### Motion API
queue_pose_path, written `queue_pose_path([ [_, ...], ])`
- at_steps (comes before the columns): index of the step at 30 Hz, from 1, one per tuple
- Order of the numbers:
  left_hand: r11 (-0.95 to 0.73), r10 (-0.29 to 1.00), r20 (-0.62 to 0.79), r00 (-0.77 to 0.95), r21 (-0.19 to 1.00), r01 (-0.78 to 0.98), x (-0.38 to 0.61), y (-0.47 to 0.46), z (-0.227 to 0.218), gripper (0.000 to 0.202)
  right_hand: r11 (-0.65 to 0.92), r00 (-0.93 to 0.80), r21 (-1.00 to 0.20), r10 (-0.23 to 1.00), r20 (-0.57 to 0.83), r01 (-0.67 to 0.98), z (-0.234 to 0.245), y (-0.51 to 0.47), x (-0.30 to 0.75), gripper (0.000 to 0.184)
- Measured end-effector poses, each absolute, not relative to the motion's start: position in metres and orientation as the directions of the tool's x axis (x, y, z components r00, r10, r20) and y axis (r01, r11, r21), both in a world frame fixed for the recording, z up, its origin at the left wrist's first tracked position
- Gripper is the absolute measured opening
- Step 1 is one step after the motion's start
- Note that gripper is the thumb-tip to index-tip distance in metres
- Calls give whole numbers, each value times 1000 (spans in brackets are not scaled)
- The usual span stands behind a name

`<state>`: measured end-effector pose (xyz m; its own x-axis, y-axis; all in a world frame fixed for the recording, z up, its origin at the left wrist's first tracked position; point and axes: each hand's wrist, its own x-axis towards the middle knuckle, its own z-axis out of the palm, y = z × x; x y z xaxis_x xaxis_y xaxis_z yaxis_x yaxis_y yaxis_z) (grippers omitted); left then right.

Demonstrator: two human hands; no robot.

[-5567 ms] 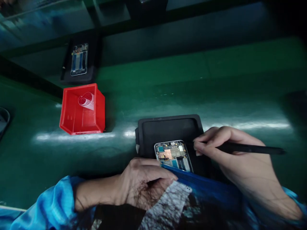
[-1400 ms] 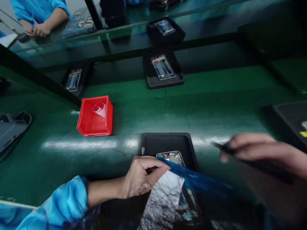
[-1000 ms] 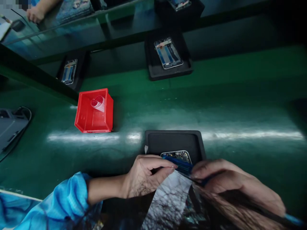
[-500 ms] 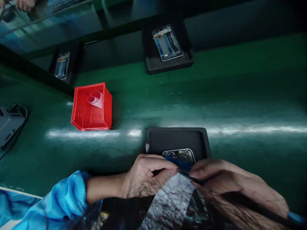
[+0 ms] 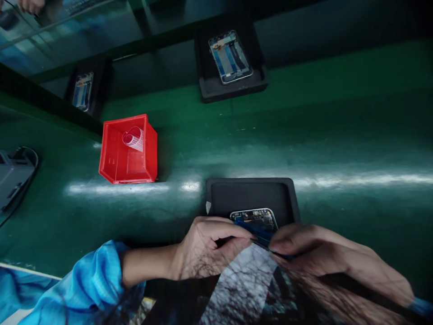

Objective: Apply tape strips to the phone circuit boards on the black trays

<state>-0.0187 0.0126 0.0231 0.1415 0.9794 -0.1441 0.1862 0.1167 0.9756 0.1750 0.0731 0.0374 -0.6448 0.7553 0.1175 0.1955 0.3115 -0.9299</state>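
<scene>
An opened phone with its circuit board showing lies in a black foam tray on the green belt. A blue film stretches across the phone's near end. My left hand pinches the film's left end. My right hand pinches it from the right, fingertips almost meeting the left thumb. A dark thin tool runs under my right hand toward the lower right corner. A glossy sheet below my hands hides the rest of the phone.
A red bin holding a curled white strip stands left of the tray. Two more black trays with phones sit farther back. A grey device is at the left edge, another person's hand at top left.
My right hand came in from the right and closed on the blue film beside my left hand. The left hand kept its hold. The view has shifted slightly.
</scene>
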Motion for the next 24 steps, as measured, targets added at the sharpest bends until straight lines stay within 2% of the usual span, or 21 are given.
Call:
queue_pose_path([
  [5,126,980,-153,129,972,199,-18,14,26,17,270,-641,-958,753,148,96,38,76,173,8],
  [9,133,980,-160,121,969,207,-18,15,27,18,260,-647,-966,740,187,18,35,77,172,12],
  [11,115,982,-143,126,971,208,-18,15,26,17,221,-610,-975,773,172,4,33,78,174,5],
  [15,67,983,-100,155,977,204,-18,13,22,16,151,-461,-986,881,105,65,36,85,179,25],
  [20,52,980,-94,176,972,229,-19,13,19,14,324,-671,-944,713,200,63,45,88,175,11],
  [24,43,977,-94,189,966,255,-19,13,20,14,313,-671,-947,718,186,71,44,82,172,14],
])
